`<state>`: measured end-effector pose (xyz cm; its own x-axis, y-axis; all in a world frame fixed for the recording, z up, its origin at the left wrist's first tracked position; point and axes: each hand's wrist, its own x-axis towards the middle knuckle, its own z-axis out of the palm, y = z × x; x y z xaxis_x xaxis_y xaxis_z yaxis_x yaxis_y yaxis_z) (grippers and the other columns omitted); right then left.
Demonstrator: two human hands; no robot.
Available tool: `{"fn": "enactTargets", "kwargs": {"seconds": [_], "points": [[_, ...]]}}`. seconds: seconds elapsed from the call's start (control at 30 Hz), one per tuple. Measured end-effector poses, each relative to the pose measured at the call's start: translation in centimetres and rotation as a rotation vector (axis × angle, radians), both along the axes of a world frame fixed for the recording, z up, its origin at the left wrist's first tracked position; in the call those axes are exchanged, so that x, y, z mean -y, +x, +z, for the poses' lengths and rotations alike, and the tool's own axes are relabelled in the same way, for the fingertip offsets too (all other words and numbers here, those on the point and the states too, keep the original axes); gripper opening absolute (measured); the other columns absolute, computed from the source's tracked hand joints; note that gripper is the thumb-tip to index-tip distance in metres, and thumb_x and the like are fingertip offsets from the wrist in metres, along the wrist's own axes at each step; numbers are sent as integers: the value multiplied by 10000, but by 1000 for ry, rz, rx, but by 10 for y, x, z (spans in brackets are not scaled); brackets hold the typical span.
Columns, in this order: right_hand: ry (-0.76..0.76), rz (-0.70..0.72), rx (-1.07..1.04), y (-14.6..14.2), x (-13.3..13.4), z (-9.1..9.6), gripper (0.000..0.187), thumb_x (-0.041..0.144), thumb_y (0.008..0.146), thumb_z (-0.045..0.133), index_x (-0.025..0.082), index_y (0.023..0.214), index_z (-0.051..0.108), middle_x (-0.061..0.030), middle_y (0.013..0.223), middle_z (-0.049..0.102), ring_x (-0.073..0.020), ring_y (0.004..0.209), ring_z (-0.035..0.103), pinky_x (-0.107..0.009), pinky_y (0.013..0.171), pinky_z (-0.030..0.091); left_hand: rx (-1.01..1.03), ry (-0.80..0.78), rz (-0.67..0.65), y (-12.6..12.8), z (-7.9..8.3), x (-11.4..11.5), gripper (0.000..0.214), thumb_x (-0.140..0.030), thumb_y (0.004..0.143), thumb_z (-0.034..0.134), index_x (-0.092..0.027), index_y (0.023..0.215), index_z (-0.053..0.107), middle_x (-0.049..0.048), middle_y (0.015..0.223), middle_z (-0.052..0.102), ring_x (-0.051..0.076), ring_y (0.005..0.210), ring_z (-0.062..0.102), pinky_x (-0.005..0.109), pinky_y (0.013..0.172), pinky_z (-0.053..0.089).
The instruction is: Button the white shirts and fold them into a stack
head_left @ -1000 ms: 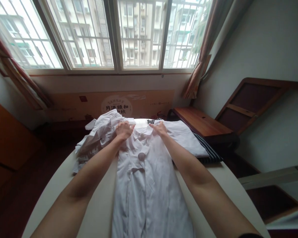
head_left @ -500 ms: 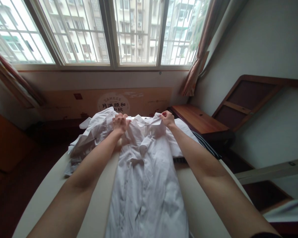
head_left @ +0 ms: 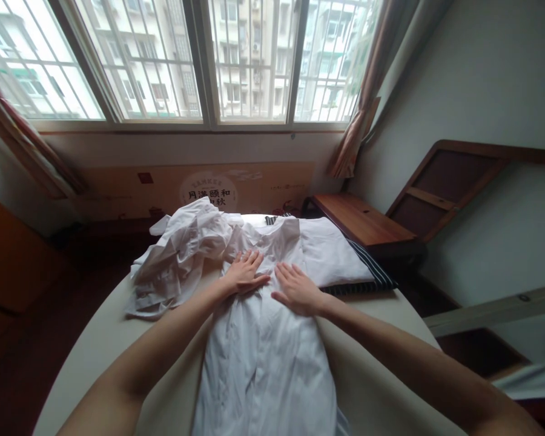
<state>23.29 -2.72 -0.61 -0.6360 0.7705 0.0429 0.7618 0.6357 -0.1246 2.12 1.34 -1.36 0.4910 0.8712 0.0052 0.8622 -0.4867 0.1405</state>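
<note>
"Where is the white shirt (head_left: 267, 357)?"

"Down the middle of the table (head_left: 86, 351), its collar close to the far edge and its lower part running toward the near side, where it leaves the view."

"And the hands?"

"Both are on its upper part, just below the collar. The left hand (head_left: 245, 274) lies palm down on the cloth, its fingers (head_left: 255, 259) spread and clutching nothing. The right hand (head_left: 297, 292) lies flat just beside it, fingers stretched out and released as well, pointing to the far edge."

"What is around them?"

"Toward the far left edge there's a crumpled heap of white clothes (head_left: 177, 260). It meets the shirt near the collar, though in that tangle of white I can't fairly tell where one ends and the other begins."

"On the other side?"

"By the far right edge, a folded white garment (head_left: 333, 251) lies on a dark striped cloth (head_left: 373, 266). Past that edge, off the table, stands a wooden bench (head_left: 367, 218)."
</note>
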Motion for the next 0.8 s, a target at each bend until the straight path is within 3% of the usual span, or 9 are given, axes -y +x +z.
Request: {"fn": "enactTargets", "kwargs": {"seconds": [0.1,0.2,0.3,0.37,0.5,0.67,0.8], "points": [[-51,101,-15,8,56,4,779,570,915,334,10,1452,268,-244,1507,218,-332,1421,141,-493,1149,106,2,1,12,-1,0,-1,704,-610,913,193,-189,1473,262,105,1543,231,280,1429,157,473,1134,122],[-157,240,-68,15,121,12,852,629,864,413,99,1491,188,-210,1532,144,-346,1426,81,-534,1141,105,-4,23,19,0,0,-1,606,-511,944,217,-217,1471,272,81,1534,268,263,1424,184,470,1138,125],[-248,407,-133,19,178,19,846,597,863,454,164,1506,116,-156,1540,149,-330,1428,87,-538,1146,85,11,76,39,4,6,5,556,-474,938,298,-270,1455,312,51,1500,351,250,1415,217,455,1143,145],[-278,478,-163,21,202,21,786,538,897,439,185,1508,92,-121,1537,178,-304,1428,108,-517,1153,90,42,141,54,8,15,16,519,-442,941,320,-286,1435,356,45,1480,386,245,1408,240,447,1145,159],[-277,471,-201,21,217,23,802,545,878,474,193,1506,121,-112,1522,234,-300,1420,159,-500,1156,100,55,152,-44,7,26,65,515,-433,943,336,-260,1428,370,73,1508,330,261,1409,231,470,1138,173],[-298,394,-218,16,219,27,810,585,852,491,207,1499,182,-121,1512,271,-306,1402,227,-494,1158,103,12,-33,-325,-12,14,159,747,-611,865,404,-219,1481,247,128,1544,208,334,1425,140,545,1124,145],[-299,350,-227,11,219,26,789,605,839,495,177,1469,292,-145,1487,333,-311,1389,268,-502,1154,128,89,-94,-461,-24,16,218,853,-653,835,419,-213,1507,131,131,1544,173,350,1422,124,562,1127,135]]}}
